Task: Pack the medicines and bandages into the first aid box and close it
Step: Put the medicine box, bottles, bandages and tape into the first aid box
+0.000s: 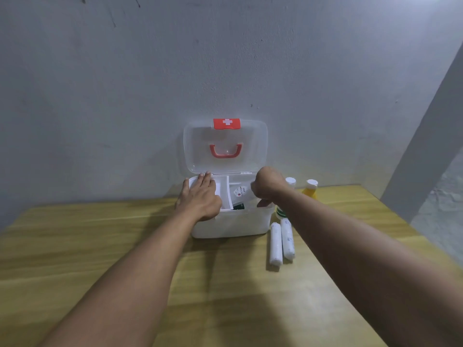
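Observation:
The white first aid box point(233, 225) stands on the wooden table with its clear lid point(225, 146) raised against the wall. My left hand point(200, 197) lies flat, fingers spread, on the box's left rim and inner tray. Over the right compartment my right hand point(266, 184) is curled on a clear packet point(240, 192) with a red mark. Something dark green shows beneath the packet. Two white bandage rolls point(281, 241) lie side by side right of the box. Behind my right arm stand a white-capped bottle point(290, 182), a yellow bottle point(310, 190) and a partly hidden green-labelled one point(280, 213).
The table point(100, 246) is pushed against a grey wall, and its right edge runs diagonally beside a grey column point(421, 146). Bare tabletop lies left of the box and in front of it.

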Available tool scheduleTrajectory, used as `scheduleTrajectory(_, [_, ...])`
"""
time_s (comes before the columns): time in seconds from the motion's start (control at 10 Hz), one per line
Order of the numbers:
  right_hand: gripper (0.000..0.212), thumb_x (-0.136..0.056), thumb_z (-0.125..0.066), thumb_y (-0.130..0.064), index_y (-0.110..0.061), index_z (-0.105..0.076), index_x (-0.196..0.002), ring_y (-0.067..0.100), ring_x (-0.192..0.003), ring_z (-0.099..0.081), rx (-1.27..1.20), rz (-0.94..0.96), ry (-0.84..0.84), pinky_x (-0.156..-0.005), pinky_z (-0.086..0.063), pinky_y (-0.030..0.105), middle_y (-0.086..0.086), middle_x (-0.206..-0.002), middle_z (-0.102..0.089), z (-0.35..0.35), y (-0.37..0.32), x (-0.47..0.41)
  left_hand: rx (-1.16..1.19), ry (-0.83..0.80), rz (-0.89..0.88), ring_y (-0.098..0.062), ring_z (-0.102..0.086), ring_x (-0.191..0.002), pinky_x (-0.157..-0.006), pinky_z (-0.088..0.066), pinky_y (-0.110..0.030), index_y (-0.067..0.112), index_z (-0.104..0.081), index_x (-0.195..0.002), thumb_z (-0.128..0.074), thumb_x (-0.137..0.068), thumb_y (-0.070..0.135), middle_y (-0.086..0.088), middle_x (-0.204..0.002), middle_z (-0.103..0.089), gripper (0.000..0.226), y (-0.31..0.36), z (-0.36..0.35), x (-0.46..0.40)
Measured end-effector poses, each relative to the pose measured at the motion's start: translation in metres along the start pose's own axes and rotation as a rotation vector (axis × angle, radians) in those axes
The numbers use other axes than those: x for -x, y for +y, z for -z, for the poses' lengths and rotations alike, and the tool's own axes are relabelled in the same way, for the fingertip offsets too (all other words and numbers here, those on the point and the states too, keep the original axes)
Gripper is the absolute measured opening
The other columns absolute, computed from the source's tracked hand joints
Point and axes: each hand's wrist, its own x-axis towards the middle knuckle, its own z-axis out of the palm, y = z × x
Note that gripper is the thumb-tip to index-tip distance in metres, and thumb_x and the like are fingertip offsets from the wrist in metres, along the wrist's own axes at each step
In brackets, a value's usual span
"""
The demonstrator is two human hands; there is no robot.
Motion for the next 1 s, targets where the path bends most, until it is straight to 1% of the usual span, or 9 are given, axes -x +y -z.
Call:
scheduleTrajectory(0.1, [0.010,-0.087,-0.052,-0.005,0.000,-0.060,-0.088,0.037,-0.087,-0.069,0.113,0.076,0.040,-0.081,-0.058,0.041,0.020,-0.094,-0.068,-0.004,0.001,-0.002,0.007,0.002,0.000,-0.015,0.008,-0.150,-0.121,0.004,-0.049,0.010,-0.003,-0.153,-0.021,-0.095,0.025,-0.003,-0.163,0.009,0.062,0.000,-0.001,0.000])
scheduleTrajectory(0.2, [0.009,-0.085,-0.051,0.000,-0.002,-0.050,-0.077,0.035,-0.081,-0.068,0.159,0.104,0.016,-0.070,-0.059,0.037,0.018,-0.085,-0.059,-0.009,-0.003,-0.001,0.011,0.004,0.000,-0.015,0.008,-0.150,-0.121,0.004,-0.049,0.011,-0.003,-0.153,-0.021,-0.095,0.025,-0.003,-0.163,0.009,0.062,0.000,-0.001,0.001])
scheduleTrajectory(0.3, [0.029,-0.085,-0.055,0.000,-0.008,-0.037,-0.065,0.018,-0.053,-0.052,0.198,0.110,-0.023,-0.043,-0.041,0.023,0.008,-0.068,-0.052,-0.011,-0.008,0.001,0.019,0.010,0.000,-0.016,0.009,-0.150,-0.121,0.004,-0.048,0.012,-0.003,-0.153,-0.021,-0.096,0.025,-0.003,-0.163,0.009,0.062,0.001,0.000,0.002])
scheduleTrajectory(0.4, [0.019,-0.080,-0.061,-0.003,-0.005,-0.048,-0.066,0.022,-0.063,-0.054,0.211,0.139,-0.038,-0.047,-0.042,0.024,0.009,-0.074,-0.061,-0.016,-0.008,-0.003,0.024,0.013,-0.003,-0.016,0.009,-0.150,-0.121,0.005,-0.049,0.014,-0.003,-0.153,-0.022,-0.096,0.025,-0.003,-0.163,0.009,0.062,0.001,0.001,0.003])
scheduleTrajectory(0.5, [0.021,-0.077,-0.071,-0.008,0.002,-0.069,-0.095,0.030,-0.083,-0.067,0.195,0.200,-0.062,-0.075,-0.059,0.037,0.016,-0.095,-0.070,-0.018,-0.006,-0.002,0.025,0.017,-0.004,-0.017,0.008,-0.150,-0.121,0.004,-0.049,0.016,-0.004,-0.154,-0.023,-0.096,0.026,-0.003,-0.163,0.008,0.061,0.001,0.000,0.002])
scheduleTrajectory(0.7, [0.036,-0.073,-0.081,-0.023,0.002,-0.072,-0.097,0.029,-0.080,-0.070,0.162,0.252,-0.026,-0.076,-0.060,0.041,0.016,-0.090,-0.073,-0.021,-0.003,-0.002,0.015,0.018,-0.007,-0.018,0.008,-0.150,-0.121,0.004,-0.050,0.017,-0.005,-0.153,-0.024,-0.097,0.027,-0.004,-0.163,0.008,0.061,0.001,0.001,0.003])
scheduleTrajectory(0.8, [0.032,-0.074,-0.079,-0.011,0.001,-0.070,-0.102,0.027,-0.071,-0.070,0.110,0.220,-0.081,-0.073,-0.061,0.038,0.012,-0.091,-0.072,-0.018,-0.003,-0.005,0.008,0.014,-0.006,-0.018,0.009,-0.150,-0.121,0.004,-0.050,0.016,-0.004,-0.154,-0.024,-0.097,0.027,-0.004,-0.163,0.009,0.061,0.001,0.001,0.003])
scheduleTrajectory(0.9, [0.026,-0.077,-0.067,0.005,0.002,-0.071,-0.103,0.027,-0.072,-0.073,0.101,0.225,-0.110,-0.072,-0.062,0.039,0.013,-0.084,-0.071,-0.016,0.000,-0.009,0.009,0.010,-0.002,-0.018,0.009,-0.150,-0.121,0.004,-0.050,0.016,-0.004,-0.154,-0.024,-0.097,0.027,-0.004,-0.163,0.009,0.061,0.001,0.001,0.003])
scheduleTrajectory(1.0, [0.026,-0.082,-0.060,0.007,0.002,-0.069,-0.106,0.029,-0.079,-0.073,0.142,0.258,-0.127,-0.074,-0.061,0.039,0.017,-0.092,-0.073,-0.013,0.001,-0.008,0.005,0.014,-0.003,-0.017,0.009,-0.150,-0.121,0.004,-0.049,0.016,-0.004,-0.154,-0.023,-0.096,0.026,-0.004,-0.163,0.009,0.061,0.001,0.001,0.002])
